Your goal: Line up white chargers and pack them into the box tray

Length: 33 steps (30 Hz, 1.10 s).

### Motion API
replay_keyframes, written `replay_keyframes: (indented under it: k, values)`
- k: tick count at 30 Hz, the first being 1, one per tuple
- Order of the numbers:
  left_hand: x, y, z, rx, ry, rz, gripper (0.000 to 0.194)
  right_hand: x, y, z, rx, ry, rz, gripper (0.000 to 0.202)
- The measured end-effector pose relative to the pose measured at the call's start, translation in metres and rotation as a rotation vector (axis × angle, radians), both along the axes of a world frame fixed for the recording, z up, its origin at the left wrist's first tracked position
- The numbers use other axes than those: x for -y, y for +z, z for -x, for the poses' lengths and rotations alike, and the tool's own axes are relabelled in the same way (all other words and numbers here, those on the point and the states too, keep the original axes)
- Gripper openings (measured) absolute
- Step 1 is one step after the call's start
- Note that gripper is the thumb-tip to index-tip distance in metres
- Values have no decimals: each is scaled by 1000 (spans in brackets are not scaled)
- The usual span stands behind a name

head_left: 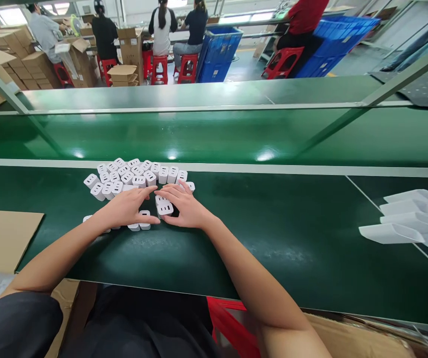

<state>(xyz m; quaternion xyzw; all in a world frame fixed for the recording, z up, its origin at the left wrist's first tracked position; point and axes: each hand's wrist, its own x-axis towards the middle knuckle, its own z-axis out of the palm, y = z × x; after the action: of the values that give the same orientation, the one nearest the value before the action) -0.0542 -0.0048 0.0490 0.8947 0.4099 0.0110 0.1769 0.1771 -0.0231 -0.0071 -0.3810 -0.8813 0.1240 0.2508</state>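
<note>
Many small white chargers with dark port slots stand in a loose cluster on the green tabletop. My right hand is wrapped round a short row of these chargers, fingers behind and thumb in front. To its left, my left hand lies low with thumb and fingers spread apart, its fingertips close to those of the right hand. Beneath and in front of the left hand are several more chargers, partly hidden by the hand and wrist. I see nothing gripped in the left hand.
White tube-like sleeves are piled at the far right. A cardboard sheet lies at the left edge. Beyond a pale rail runs a green belt. Farther back, several people sit on red stools near cartons and blue crates.
</note>
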Motion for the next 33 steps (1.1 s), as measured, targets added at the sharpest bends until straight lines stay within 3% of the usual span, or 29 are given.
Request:
replay_keyframes:
  k: [5,11,13,19,23,27,33]
  values:
    - [16,-5,18,-10,-61,-5,97,13,24,-8,63,170,189,74]
    - [14,-6,15,6,-110,-29,98,18,37,-14,87,286,251,75]
    - [15,-5,8,8,-126,-35,97,13,38,-23,19,243,227,73]
    - [20,-8,-22,2,-247,-113,81,-8,17,-36,-40,-134,70,54]
    - [23,-12,-31,-71,-327,-108,55,-12,6,-33,23,-159,36,35]
    - [29,-19,-25,-115,-213,-225,49,-7,14,-35,48,-113,12,31]
    - [38,-35,-12,-138,-58,-439,51,9,31,-23,83,61,108,49]
